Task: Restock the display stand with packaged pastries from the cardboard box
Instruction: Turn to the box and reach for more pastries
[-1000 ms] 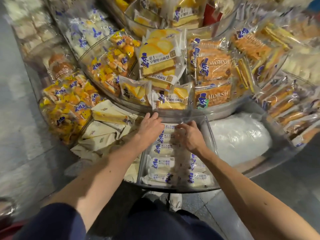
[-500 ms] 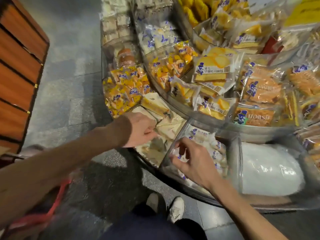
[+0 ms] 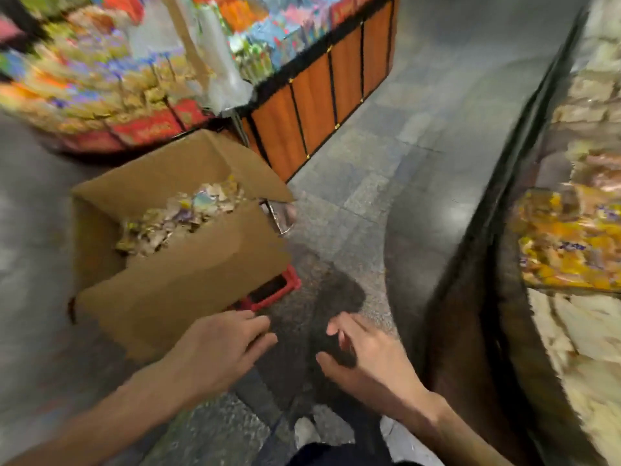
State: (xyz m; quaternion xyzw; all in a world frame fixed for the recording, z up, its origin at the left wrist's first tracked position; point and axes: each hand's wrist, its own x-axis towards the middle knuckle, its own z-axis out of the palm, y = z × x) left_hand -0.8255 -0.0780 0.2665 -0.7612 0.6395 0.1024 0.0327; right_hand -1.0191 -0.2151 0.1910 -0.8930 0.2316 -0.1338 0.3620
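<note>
**A:** What's different from a second ago?

**B:** Both hands were in the stand's clear compartment, tidying white packets. Now the view has swung left. The display stand (image 3: 470,297) is only a blurred curve down the right edge, and the cardboard box (image 3: 188,290) lies ahead on the left.

**A:** Are the hands carrying anything?

**B:** No. The left hand (image 3: 218,351) has a slack, empty grip, with its fingers stretched out just beside the box's near flap. The right hand (image 3: 366,358) hangs over the floor (image 3: 386,163), its fingers loosely curled around nothing.

**A:** And the stock?

**B:** The packaged pastries (image 3: 178,220) are heaped inside the open box, between its raised flaps. They are too smeared to tell the kind. The box sits on something red (image 3: 279,290), a crate or a trolley, I cannot tell which.

**A:** So what does that mean for the task?

**B:** I'd say that round of placing is finished and a fresh pick-up is starting. The hands are near the box but not yet in it.
</note>
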